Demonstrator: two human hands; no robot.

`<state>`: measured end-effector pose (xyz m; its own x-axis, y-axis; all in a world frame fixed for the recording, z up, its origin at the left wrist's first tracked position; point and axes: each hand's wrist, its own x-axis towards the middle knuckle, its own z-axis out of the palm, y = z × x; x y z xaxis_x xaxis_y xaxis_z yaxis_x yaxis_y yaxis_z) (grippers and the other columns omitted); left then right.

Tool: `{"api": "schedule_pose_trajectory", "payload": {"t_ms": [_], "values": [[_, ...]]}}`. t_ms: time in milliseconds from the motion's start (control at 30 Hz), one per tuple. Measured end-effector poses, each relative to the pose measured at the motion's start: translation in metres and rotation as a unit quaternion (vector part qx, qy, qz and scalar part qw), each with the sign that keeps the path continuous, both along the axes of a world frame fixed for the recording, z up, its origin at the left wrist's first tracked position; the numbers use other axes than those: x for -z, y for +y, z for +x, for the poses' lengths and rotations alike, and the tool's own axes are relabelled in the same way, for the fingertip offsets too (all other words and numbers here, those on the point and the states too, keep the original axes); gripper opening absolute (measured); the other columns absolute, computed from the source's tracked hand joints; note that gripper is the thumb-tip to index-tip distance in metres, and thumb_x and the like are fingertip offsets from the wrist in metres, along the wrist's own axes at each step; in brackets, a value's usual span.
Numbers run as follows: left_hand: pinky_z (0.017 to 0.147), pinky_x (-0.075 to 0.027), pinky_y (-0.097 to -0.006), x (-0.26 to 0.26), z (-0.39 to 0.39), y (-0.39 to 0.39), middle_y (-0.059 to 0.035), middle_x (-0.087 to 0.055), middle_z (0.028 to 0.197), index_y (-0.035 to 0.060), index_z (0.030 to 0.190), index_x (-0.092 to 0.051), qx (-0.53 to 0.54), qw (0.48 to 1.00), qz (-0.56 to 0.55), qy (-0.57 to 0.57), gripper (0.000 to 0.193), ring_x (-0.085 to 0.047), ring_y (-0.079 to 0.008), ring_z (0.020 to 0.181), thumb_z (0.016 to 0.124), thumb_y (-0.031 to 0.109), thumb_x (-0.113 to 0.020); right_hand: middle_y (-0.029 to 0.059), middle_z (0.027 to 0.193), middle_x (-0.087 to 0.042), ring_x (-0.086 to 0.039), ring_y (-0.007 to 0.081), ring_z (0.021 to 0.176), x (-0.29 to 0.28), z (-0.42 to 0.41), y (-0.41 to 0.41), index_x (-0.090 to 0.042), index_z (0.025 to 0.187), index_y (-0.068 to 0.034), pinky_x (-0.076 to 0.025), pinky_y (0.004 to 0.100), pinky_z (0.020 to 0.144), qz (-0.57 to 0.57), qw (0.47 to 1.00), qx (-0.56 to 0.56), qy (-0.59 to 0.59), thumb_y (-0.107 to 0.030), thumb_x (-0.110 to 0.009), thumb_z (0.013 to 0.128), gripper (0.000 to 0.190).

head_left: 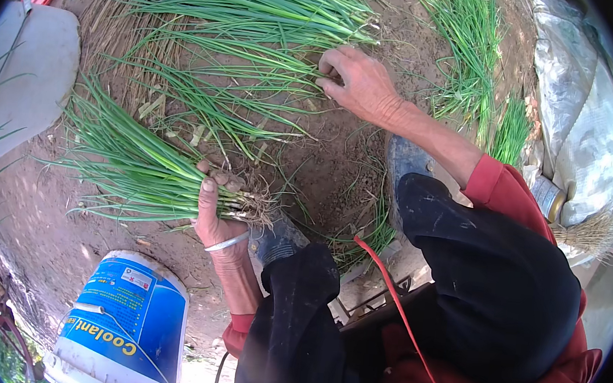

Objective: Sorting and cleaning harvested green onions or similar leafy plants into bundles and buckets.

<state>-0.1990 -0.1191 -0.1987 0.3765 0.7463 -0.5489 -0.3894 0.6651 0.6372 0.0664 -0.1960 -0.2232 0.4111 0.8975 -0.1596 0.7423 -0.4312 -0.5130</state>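
Observation:
My left hand [214, 202] grips a thick bunch of green onions [142, 175], its rooted ends sticking out to the right of my fist and its leaves fanning left. Farther out, my right hand [355, 82] pinches the base end of a few thin green onions [242, 55] that lie on the soil. Between the two hands some loose green onions [226, 109] are spread on the ground. Just beyond my right hand rests a large pile of green onions [258, 1], leaves to the left and white ends to the right.
A blue and white coolant bucket [123, 318] stands at the lower left. More green stalks [469, 52] lie at the upper right, beside a whitish plastic sack [580, 107], a can [547, 195] and a straw broom [590, 232]. Dry straw [117, 35] covers ground at the upper left.

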Motion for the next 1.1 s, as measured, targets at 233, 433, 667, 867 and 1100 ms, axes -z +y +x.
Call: {"api": "schedule_pose_trajectory", "payload": {"t_ms": [233, 433, 667, 867, 1100], "values": [[0.074, -0.045, -0.0311, 0.002, 0.004, -0.003, -0.0002, -0.053, 0.080, 0.0071, 0.109, -0.051, -0.003, 1.000, -0.009, 0.016, 0.024, -0.051, -0.0125, 0.073, 0.089, 0.019, -0.057, 0.0137, 0.082, -0.060, -0.060, 0.0315, 0.078, 0.006, 0.009, -0.001, -0.054, 0.085, -0.003, -0.049, 0.0424, 0.072, -0.074, 0.997, -0.004, 0.037, -0.016, -0.058, 0.077, 0.016], [0.075, -0.045, -0.0298, 0.001, 0.003, -0.003, -0.0021, -0.053, 0.083, 0.0059, 0.108, -0.050, -0.011, 1.000, -0.013, 0.021, 0.023, -0.051, -0.0139, 0.075, 0.089, 0.016, -0.058, 0.0141, 0.080, -0.060, -0.061, 0.0310, 0.074, 0.003, 0.008, -0.001, -0.055, 0.082, -0.002, -0.050, 0.0408, 0.070, 0.001, 0.997, 0.066, 0.032, -0.014, -0.057, 0.076, 0.013], [0.076, -0.045, -0.0299, 0.006, 0.004, -0.003, -0.0024, -0.053, 0.083, 0.0053, 0.108, -0.050, -0.014, 1.000, -0.027, 0.000, 0.024, -0.051, -0.0141, 0.076, 0.088, 0.016, -0.058, 0.0127, 0.078, -0.058, -0.060, 0.0282, 0.072, 0.011, 0.003, -0.001, -0.057, 0.084, -0.003, -0.050, 0.0400, 0.067, -0.028, 0.997, -0.022, -0.062, -0.013, -0.059, 0.076, 0.013], [0.076, -0.044, -0.0307, 0.008, 0.000, -0.003, -0.0021, -0.052, 0.083, 0.0052, 0.108, -0.050, -0.015, 1.000, -0.022, 0.008, 0.024, -0.051, -0.0138, 0.075, 0.088, 0.015, -0.058, 0.0104, 0.080, -0.062, -0.060, 0.0200, 0.072, -0.011, 0.019, 0.012, -0.060, 0.085, -0.002, -0.049, 0.0337, 0.068, -0.119, 0.972, 0.069, 0.189, -0.016, -0.063, 0.071, 0.020], [0.077, -0.043, -0.0310, 0.012, 0.003, -0.003, -0.0017, -0.052, 0.082, 0.0055, 0.108, -0.050, -0.008, 1.000, -0.027, -0.008, 0.023, -0.050, -0.0134, 0.075, 0.088, 0.015, -0.057, 0.0017, 0.077, -0.059, -0.053, 0.0093, 0.069, -0.020, 0.031, 0.010, -0.062, 0.090, -0.003, -0.043, 0.0226, 0.062, -0.125, 0.961, 0.058, 0.240, -0.023, -0.069, 0.077, 0.025]]}}
